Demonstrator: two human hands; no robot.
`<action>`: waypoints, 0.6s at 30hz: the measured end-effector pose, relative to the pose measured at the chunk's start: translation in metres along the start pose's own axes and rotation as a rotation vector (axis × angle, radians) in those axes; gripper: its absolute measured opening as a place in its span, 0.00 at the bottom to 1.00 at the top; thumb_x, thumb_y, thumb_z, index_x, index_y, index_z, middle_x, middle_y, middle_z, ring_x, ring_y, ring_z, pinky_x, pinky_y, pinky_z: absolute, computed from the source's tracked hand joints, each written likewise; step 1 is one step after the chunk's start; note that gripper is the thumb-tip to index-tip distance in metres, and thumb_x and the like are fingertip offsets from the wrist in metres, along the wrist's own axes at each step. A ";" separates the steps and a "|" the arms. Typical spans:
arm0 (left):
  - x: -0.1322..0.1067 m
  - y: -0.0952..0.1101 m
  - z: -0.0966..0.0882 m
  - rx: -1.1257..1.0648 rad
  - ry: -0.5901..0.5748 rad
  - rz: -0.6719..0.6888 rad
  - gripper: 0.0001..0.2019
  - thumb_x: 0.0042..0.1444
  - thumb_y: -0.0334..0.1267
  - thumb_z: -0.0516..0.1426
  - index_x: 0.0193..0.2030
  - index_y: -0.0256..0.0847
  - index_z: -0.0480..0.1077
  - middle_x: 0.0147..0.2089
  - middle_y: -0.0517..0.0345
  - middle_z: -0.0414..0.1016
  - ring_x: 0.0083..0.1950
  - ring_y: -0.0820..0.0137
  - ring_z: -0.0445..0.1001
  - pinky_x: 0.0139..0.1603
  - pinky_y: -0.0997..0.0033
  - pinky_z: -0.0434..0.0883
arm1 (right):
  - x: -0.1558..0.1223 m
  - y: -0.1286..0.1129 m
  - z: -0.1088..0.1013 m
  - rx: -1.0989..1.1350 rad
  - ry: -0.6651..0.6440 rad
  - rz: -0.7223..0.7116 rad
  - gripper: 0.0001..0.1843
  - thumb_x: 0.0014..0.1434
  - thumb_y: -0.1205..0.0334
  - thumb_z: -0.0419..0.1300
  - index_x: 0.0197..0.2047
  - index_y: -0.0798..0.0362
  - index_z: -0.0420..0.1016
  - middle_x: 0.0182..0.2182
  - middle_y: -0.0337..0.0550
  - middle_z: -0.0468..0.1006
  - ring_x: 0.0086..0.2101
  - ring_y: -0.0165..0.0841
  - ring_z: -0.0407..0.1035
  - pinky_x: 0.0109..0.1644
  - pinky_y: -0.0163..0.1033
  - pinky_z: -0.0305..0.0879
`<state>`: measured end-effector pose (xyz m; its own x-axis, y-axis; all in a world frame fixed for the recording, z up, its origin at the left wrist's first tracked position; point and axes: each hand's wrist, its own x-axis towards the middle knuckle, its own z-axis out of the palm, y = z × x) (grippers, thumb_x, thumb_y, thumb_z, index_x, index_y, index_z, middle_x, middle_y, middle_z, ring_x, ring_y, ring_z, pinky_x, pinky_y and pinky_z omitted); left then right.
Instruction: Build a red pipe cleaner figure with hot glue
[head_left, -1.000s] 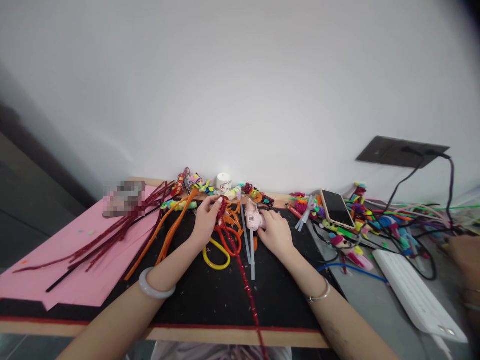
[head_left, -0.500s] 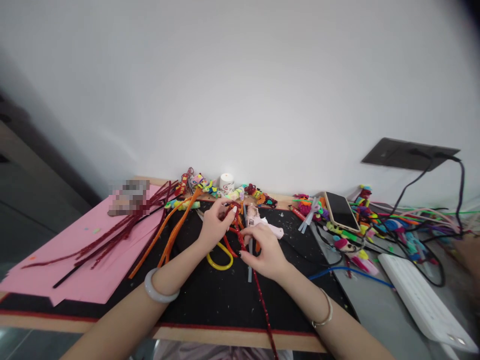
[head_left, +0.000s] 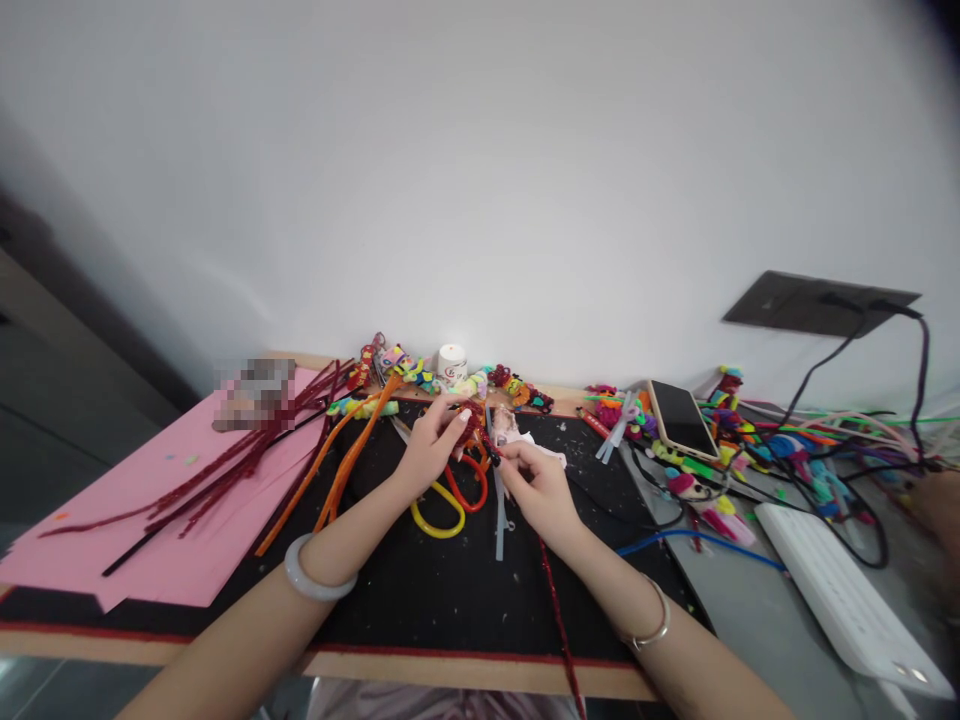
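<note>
My left hand (head_left: 429,445) is closed around a small red tinsel pipe-cleaner piece (head_left: 472,420), partly covered by its fingers. With thumb and fingertips, my right hand (head_left: 541,492) pinches a red tinsel pipe cleaner (head_left: 555,600) beside it. The long tail of that pipe cleaner runs below the hand and over the table's front edge. Under the hands lie scissors (head_left: 439,532) with a yellow and a red handle loop. Just behind my right hand is a pale hot glue gun (head_left: 508,428), mostly hidden. A grey strip (head_left: 500,530) lies between the hands.
Red pipe cleaners (head_left: 247,455) lie across pink sheets (head_left: 97,520) on the left, with orange ones (head_left: 347,470) alongside. Small pipe-cleaner figures and a white cup (head_left: 451,365) line the wall. Rightward are a phone (head_left: 684,420), a white power strip (head_left: 847,600) and cables.
My right hand has shifted slightly right and its fingers have risen toward the piece. The pipe cleaner's hanging tail has swung to the right. My left hand stays nearly in place.
</note>
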<state>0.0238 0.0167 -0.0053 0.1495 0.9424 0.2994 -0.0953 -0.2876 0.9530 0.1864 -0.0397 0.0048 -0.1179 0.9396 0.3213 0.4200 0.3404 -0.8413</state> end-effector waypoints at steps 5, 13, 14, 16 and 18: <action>0.000 -0.001 0.001 -0.035 -0.046 -0.013 0.14 0.57 0.47 0.53 0.45 0.42 0.66 0.23 0.62 0.69 0.17 0.75 0.63 0.20 0.76 0.61 | 0.001 0.001 -0.002 0.010 0.034 0.021 0.10 0.60 0.61 0.51 0.30 0.53 0.70 0.16 0.31 0.60 0.17 0.26 0.54 0.21 0.31 0.51; 0.000 -0.002 0.003 -0.070 -0.119 -0.044 0.14 0.58 0.50 0.50 0.45 0.44 0.65 0.22 0.63 0.68 0.16 0.75 0.60 0.18 0.76 0.59 | 0.002 0.001 -0.003 0.025 0.045 0.032 0.10 0.60 0.60 0.51 0.32 0.53 0.70 0.16 0.31 0.58 0.18 0.27 0.53 0.20 0.31 0.49; 0.000 -0.002 0.003 -0.070 -0.125 -0.047 0.14 0.59 0.50 0.49 0.45 0.44 0.65 0.22 0.63 0.68 0.16 0.74 0.60 0.19 0.75 0.59 | 0.002 0.000 -0.004 0.027 0.045 0.032 0.10 0.60 0.60 0.51 0.32 0.52 0.71 0.16 0.31 0.58 0.18 0.27 0.53 0.20 0.31 0.49; -0.001 -0.002 0.004 -0.066 -0.131 -0.051 0.15 0.59 0.50 0.49 0.45 0.44 0.65 0.23 0.62 0.68 0.16 0.74 0.61 0.19 0.75 0.59 | 0.002 0.000 -0.004 0.030 0.047 0.031 0.11 0.61 0.59 0.50 0.32 0.52 0.70 0.16 0.31 0.58 0.18 0.27 0.53 0.21 0.31 0.49; -0.002 -0.002 0.005 -0.058 -0.129 -0.054 0.16 0.59 0.50 0.49 0.46 0.44 0.66 0.23 0.62 0.68 0.16 0.73 0.61 0.19 0.75 0.60 | 0.002 -0.001 -0.005 0.033 0.047 0.030 0.12 0.62 0.58 0.49 0.32 0.52 0.70 0.16 0.31 0.58 0.18 0.27 0.53 0.21 0.31 0.50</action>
<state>0.0288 0.0149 -0.0075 0.2808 0.9254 0.2545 -0.1401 -0.2228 0.9648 0.1903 -0.0383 0.0080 -0.0630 0.9468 0.3155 0.3925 0.3142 -0.8644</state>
